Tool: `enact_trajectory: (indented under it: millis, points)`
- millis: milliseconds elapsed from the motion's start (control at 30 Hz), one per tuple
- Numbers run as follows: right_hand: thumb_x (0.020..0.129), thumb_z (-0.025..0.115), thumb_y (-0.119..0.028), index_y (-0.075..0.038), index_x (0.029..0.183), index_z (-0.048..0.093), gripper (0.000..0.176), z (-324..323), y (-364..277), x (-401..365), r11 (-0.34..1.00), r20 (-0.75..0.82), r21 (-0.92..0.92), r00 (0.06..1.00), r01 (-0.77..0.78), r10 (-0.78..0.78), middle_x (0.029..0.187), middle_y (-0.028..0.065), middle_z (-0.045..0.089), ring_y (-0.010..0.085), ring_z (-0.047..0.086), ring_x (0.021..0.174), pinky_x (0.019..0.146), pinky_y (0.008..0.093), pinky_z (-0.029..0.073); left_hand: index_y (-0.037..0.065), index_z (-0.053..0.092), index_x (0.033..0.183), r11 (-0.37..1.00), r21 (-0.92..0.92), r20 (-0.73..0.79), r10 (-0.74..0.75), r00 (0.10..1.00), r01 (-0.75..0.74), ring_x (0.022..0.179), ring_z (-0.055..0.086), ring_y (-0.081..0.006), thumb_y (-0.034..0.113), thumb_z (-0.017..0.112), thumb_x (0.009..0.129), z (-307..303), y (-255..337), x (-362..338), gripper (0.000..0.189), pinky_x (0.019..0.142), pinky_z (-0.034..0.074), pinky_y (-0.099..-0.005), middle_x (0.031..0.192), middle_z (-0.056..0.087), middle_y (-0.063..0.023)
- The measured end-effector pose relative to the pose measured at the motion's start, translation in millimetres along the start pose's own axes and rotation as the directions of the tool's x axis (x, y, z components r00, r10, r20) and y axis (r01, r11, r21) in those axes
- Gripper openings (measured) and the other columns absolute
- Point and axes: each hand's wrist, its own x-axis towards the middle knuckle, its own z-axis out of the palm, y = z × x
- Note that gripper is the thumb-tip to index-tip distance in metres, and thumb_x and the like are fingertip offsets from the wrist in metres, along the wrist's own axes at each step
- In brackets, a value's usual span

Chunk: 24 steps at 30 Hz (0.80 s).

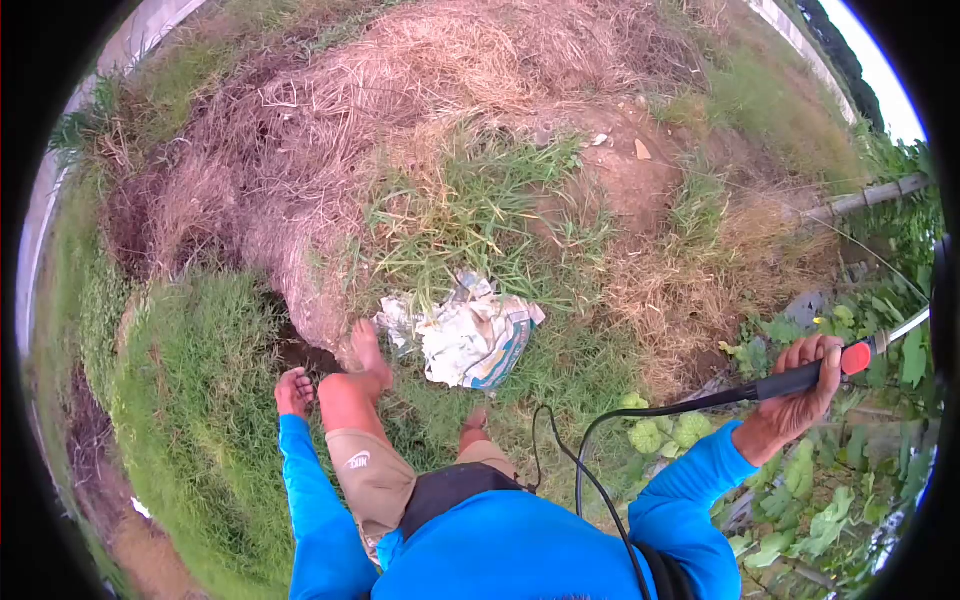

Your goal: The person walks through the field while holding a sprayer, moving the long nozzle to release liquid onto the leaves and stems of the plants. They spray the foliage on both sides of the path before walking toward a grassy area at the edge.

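Note:
My right hand (798, 390) is wrapped round the black grip of a sprayer wand (720, 400), out at the right side. A red part (856, 358) sits just beyond my fingers, and a pale metal tube (908, 326) runs on to the right edge. From the grip's inner end a black hose (600, 425) bends down towards my body. My left hand (294, 390) hangs beside my knee, fingers loosely curled and slightly apart, with nothing seen in it. Tall green grass (200, 380) stands close to it.
A crumpled white and blue sack (470, 335) lies on the grass before my bare feet (370, 358). Dry straw (420, 70) covers the mound ahead. Leafy vines (810, 500) and a wooden pole (880, 195) stand at the right, with thin wires nearby.

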Motion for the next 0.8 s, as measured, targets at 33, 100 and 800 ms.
enact_trajectory:
  millis: [33, 100, 800]
  points:
    - [0.088, 0.060, -0.012, -0.005, 0.097, 0.047, 0.017, 8, 14, 13, 1.000, -0.036, -0.010, 0.999, -0.006, 0.005, 0.070, -0.0015, 0.036, 0.0062, 0.030, 0.055, 0.044, 0.0208, 0.027, 0.007, 0.061, 0.101, 1.000, -0.010, -0.036, 0.003, 0.999, -0.004, 0.058, 0.055, -0.0115, 0.035, 0.050, 0.085, -5, 14, 18, 0.034, 0.050, 0.045, -0.0257, 0.072, 0.059, -0.0005]
    - [0.089, 0.059, -0.013, -0.005, 0.095, 0.047, 0.015, 26, 38, 37, 0.999, -0.076, -0.034, 0.997, 0.008, -0.011, 0.069, -0.0020, 0.035, 0.0061, 0.029, 0.055, 0.044, 0.0211, 0.026, 0.008, 0.062, 0.099, 0.999, -0.030, -0.020, -0.026, 0.999, 0.025, 0.056, 0.054, -0.0119, 0.035, 0.050, 0.085, -6, 38, 68, 0.033, 0.049, 0.044, -0.0264, 0.070, 0.059, 0.0004]
    - [0.079, 0.070, -0.013, -0.011, 0.084, 0.049, 0.022, 286, 144, 261, 0.913, -0.524, -0.364, 0.851, -0.183, -0.039, 0.065, -0.0038, 0.047, 0.0054, 0.045, 0.051, 0.044, 0.0188, 0.035, 0.013, 0.054, 0.102, 0.810, 0.574, 0.302, -0.073, 0.951, -0.120, 0.042, 0.052, -0.0170, 0.035, 0.054, 0.085, 79, 465, 295, 0.028, 0.034, 0.039, -0.0309, 0.064, 0.059, -0.0073]
